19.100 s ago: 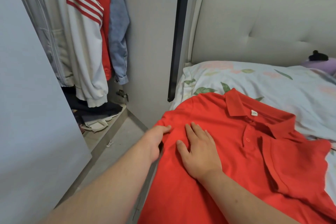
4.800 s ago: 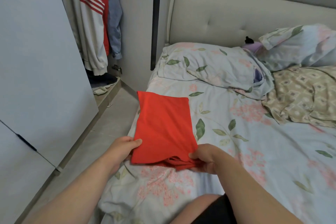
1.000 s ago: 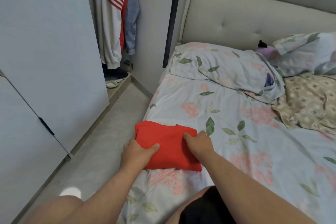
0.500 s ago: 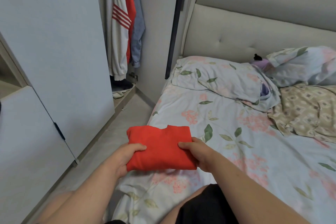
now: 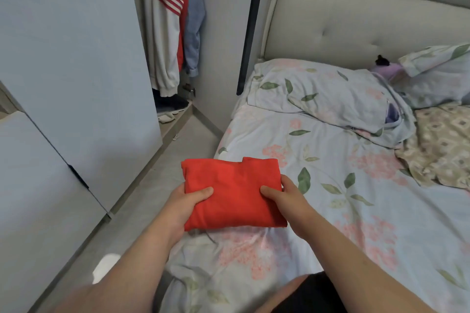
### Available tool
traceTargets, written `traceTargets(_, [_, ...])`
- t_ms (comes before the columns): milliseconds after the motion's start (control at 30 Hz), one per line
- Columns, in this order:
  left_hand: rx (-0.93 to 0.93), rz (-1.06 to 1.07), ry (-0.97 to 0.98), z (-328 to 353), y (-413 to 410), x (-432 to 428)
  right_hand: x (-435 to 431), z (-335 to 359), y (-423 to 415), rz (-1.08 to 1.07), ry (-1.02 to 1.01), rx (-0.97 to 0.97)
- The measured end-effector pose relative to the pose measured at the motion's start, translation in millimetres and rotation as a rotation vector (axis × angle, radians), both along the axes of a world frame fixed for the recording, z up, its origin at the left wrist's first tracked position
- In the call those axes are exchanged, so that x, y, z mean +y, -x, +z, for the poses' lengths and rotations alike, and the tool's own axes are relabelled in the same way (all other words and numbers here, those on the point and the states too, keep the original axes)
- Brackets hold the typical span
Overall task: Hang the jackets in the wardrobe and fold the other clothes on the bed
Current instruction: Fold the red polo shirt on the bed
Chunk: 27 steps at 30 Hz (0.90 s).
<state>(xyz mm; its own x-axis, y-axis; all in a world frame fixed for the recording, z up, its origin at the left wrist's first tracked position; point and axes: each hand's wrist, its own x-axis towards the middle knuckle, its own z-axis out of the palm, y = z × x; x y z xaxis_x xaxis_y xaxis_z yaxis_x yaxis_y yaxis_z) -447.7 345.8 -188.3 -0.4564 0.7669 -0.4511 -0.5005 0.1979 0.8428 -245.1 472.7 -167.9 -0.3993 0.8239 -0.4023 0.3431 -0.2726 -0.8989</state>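
A red polo shirt (image 5: 234, 190), folded into a compact rectangle, is held just above the near left edge of the bed (image 5: 330, 160). My left hand (image 5: 185, 203) grips its left side, thumb on top. My right hand (image 5: 284, 198) grips its right side in the same way. In the open wardrobe (image 5: 175, 33) at the back left hang a white jacket with red stripes (image 5: 165, 20), a red garment and a blue denim jacket (image 5: 195, 23).
A floral pillow (image 5: 325, 89) lies at the head of the bed, with a beige patterned blanket (image 5: 445, 142) to the right. A pale wardrobe door (image 5: 76, 71) stands on the left across a narrow floor strip (image 5: 152, 185). Shoes (image 5: 170, 109) sit on the wardrobe floor.
Both hands have taken the folded red shirt by its sides and lifted it slightly off the bed, toward the bed's left edge.
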Motion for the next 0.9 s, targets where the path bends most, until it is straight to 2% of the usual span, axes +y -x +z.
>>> traceTargets(300, [0.149,-0.049,0.063,-34.1,28.7,71.5,50.1,-33.7,39.1,-0.191,-0.254,-0.205])
traceTargets(500, [0.083,-0.063,0.160,-48.4,51.0,113.8,66.4,-53.3,67.4,-0.262,-0.163,-0.268])
traceTargets(667, [-0.022,-0.098,0.250,-31.9,65.8,118.0,70.7,-25.8,76.5,-0.289,-0.063,-0.324])
traceTargets(900, [0.042,-0.120,0.312,59.9,123.6,116.6,78.5,60.5,125.7,-0.252,-0.021,-0.284])
